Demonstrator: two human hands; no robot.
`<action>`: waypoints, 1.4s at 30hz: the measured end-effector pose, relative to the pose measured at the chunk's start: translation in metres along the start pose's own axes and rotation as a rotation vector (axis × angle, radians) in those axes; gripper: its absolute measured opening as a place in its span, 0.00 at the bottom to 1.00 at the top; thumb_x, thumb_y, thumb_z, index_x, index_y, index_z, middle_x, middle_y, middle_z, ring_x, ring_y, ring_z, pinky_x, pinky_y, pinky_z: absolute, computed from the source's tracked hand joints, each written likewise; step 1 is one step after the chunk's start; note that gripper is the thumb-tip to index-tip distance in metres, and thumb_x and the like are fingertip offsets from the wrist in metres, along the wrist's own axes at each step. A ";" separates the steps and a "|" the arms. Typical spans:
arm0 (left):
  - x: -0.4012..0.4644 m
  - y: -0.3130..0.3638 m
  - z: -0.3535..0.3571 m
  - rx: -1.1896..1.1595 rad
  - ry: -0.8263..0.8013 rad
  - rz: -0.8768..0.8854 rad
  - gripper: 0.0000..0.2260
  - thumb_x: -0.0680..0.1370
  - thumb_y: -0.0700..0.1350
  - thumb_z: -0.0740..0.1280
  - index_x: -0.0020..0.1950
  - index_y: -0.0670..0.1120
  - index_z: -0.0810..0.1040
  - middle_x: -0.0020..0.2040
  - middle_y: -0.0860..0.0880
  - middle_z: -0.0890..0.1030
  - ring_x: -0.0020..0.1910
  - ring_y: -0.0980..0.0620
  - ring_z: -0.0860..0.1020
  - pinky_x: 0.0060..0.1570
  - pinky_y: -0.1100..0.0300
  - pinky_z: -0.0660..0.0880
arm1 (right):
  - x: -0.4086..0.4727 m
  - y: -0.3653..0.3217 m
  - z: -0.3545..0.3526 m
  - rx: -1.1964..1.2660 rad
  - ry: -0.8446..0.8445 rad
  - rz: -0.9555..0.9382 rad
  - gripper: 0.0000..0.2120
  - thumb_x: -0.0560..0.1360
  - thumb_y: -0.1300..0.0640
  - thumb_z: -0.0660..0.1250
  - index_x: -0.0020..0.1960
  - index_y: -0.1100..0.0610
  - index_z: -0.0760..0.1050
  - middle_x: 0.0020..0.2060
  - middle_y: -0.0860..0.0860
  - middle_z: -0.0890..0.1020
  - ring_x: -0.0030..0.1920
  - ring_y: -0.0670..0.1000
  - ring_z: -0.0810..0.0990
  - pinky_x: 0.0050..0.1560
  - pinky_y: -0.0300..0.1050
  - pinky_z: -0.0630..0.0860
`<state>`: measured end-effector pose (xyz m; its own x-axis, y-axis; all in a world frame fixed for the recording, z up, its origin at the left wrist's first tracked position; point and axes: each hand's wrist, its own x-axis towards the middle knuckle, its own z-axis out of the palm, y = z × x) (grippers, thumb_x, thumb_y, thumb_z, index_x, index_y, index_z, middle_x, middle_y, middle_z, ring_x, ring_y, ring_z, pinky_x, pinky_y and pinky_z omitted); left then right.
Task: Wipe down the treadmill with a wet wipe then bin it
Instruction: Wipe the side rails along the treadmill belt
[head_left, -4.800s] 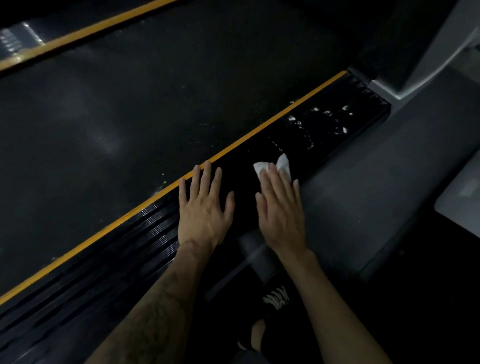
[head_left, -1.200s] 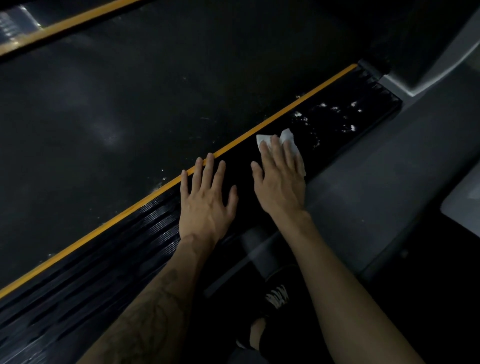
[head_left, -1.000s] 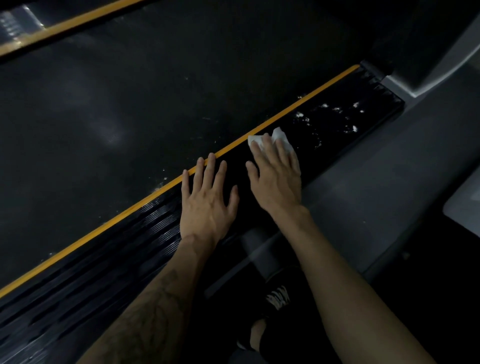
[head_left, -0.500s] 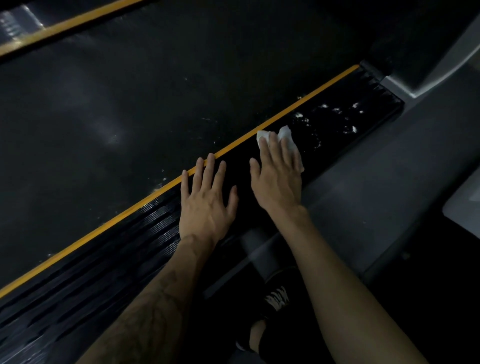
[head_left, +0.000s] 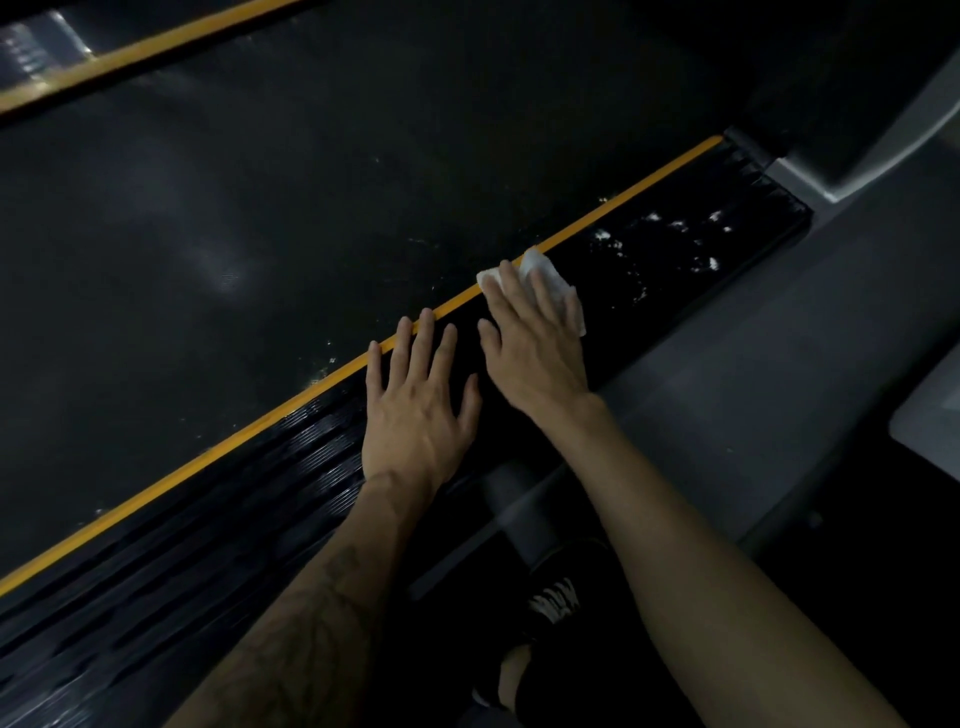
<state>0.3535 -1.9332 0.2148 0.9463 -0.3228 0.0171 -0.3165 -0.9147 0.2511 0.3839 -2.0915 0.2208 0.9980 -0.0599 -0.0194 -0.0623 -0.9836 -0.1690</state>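
Head view: right hand (head_left: 535, 348) presses the white wet wipe (head_left: 553, 283) flat onto the treadmill's black side rail (head_left: 675, 270), fingers straight over it, wipe just beside the yellow stripe (head_left: 291, 402) edging the belt (head_left: 311, 208). Left hand (head_left: 415, 415) lies flat on the same rail near the right, fingers spread, holding nothing. White smears (head_left: 675, 244) sit on the rail beyond the wipe.
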 end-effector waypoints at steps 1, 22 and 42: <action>0.000 0.000 -0.001 -0.001 -0.001 0.000 0.30 0.84 0.61 0.46 0.83 0.49 0.57 0.85 0.47 0.50 0.84 0.48 0.44 0.81 0.42 0.43 | 0.010 0.004 -0.003 -0.016 -0.016 -0.001 0.26 0.86 0.46 0.50 0.82 0.50 0.58 0.83 0.51 0.56 0.82 0.57 0.50 0.79 0.66 0.48; 0.002 0.000 0.001 0.017 -0.011 0.020 0.30 0.85 0.60 0.44 0.84 0.48 0.56 0.85 0.46 0.49 0.84 0.47 0.43 0.81 0.40 0.43 | 0.006 0.012 -0.020 -0.071 -0.028 -0.099 0.31 0.83 0.45 0.45 0.81 0.60 0.59 0.80 0.56 0.61 0.82 0.57 0.52 0.78 0.55 0.61; 0.008 0.039 0.009 0.015 0.018 -0.084 0.31 0.83 0.54 0.41 0.79 0.41 0.64 0.84 0.40 0.55 0.84 0.42 0.46 0.81 0.39 0.45 | 0.011 0.037 -0.018 0.016 0.012 -0.031 0.31 0.84 0.47 0.44 0.83 0.60 0.50 0.83 0.57 0.49 0.83 0.54 0.42 0.82 0.51 0.42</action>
<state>0.3480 -1.9739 0.2164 0.9707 -0.2400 0.0140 -0.2364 -0.9420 0.2383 0.3928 -2.1314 0.2321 0.9995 -0.0319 -0.0019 -0.0317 -0.9822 -0.1851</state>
